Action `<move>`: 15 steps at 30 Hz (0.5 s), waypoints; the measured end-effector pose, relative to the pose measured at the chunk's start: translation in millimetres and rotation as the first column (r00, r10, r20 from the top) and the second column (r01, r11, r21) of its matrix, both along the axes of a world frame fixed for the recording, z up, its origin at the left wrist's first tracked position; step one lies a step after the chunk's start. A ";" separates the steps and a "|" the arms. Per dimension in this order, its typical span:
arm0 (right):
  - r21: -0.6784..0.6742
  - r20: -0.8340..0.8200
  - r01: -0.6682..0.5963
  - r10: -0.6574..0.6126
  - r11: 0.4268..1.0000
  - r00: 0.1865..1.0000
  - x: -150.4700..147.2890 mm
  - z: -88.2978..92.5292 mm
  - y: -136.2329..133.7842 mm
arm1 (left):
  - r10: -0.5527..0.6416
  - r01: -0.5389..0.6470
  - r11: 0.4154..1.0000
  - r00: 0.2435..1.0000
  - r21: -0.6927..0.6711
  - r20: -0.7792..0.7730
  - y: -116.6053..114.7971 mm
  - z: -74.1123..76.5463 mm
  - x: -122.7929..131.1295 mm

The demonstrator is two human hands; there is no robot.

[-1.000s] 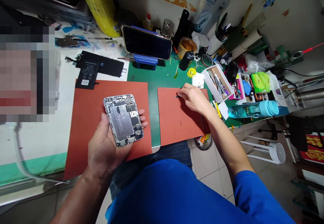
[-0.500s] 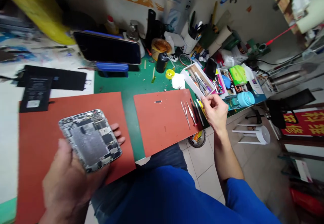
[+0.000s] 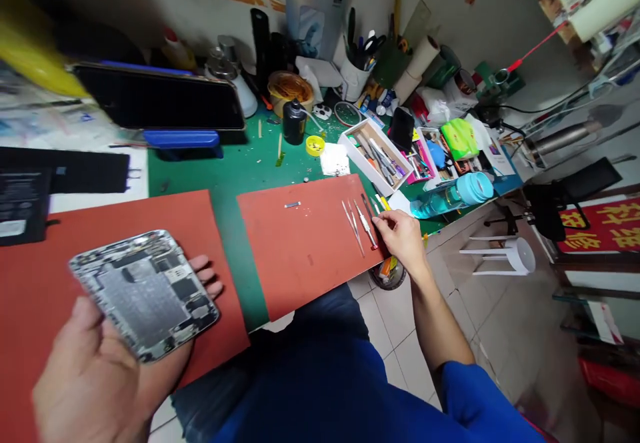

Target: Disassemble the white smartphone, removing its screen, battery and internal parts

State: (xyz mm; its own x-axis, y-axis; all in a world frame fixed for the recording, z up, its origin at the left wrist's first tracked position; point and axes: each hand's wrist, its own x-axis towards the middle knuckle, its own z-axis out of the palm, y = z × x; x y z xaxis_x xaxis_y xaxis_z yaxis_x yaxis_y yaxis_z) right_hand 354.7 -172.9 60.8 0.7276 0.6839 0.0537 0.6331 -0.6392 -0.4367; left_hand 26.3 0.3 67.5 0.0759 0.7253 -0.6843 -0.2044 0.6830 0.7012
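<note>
My left hand [image 3: 95, 369] is closed around the edges of an opened smartphone [image 3: 145, 289]. The phone's inside faces up, showing a bare grey metal bay and circuit boards. At the right edge of the right-hand mat, my right hand [image 3: 403, 239] has thumb and fingertips pinched together beside a slim dark tool [image 3: 367, 206]; whether they grip it is hidden. Left of these fingers lie a screwdriver [image 3: 365, 224] and tweezers [image 3: 352, 228]. A small dark strip part [image 3: 293, 205] rests on the same mat.
Two red-brown mats, left [image 3: 45, 283] and right [image 3: 300, 263], cover the green bench. A phone [image 3: 165, 103] leans on a blue stand at the back left. A black battery [image 3: 23, 206] lies far left. Tool box [image 3: 377, 156] and blue bottle [image 3: 453, 196] stand at right.
My right hand has come down and a little left, from beside the tool box to the tools at the mat's edge. The left hand still holds the phone. The view has shifted right.
</note>
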 end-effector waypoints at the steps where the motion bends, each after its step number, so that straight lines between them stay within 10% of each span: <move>1: -0.018 -0.010 -0.019 0.019 1.000 1.000 -0.4 0.4 2.8 | 0.025 -0.025 0.999 1.000 -0.039 0.000 0.3 4.6 5.3; 11: -0.300 -0.016 -0.016 0.011 0.954 1.000 21.6 -1.1 21.2 | -0.014 0.009 1.000 0.917 0.014 0.398 -1.5 -18.0 -8.8; 15: -0.147 -0.003 0.001 -0.002 0.989 1.000 14.2 19.7 22.4 | -0.097 0.063 0.994 0.879 0.088 0.467 -5.8 -20.0 -12.2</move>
State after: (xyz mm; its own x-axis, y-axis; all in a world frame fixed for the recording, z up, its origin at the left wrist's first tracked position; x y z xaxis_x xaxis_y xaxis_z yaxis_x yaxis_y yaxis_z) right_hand 368.9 -150.5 80.5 0.7286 0.6832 -0.0493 0.6310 -0.6974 -0.3397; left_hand 14.2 -5.5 47.5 0.4354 0.7465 -0.5031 -0.4682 0.6651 0.5817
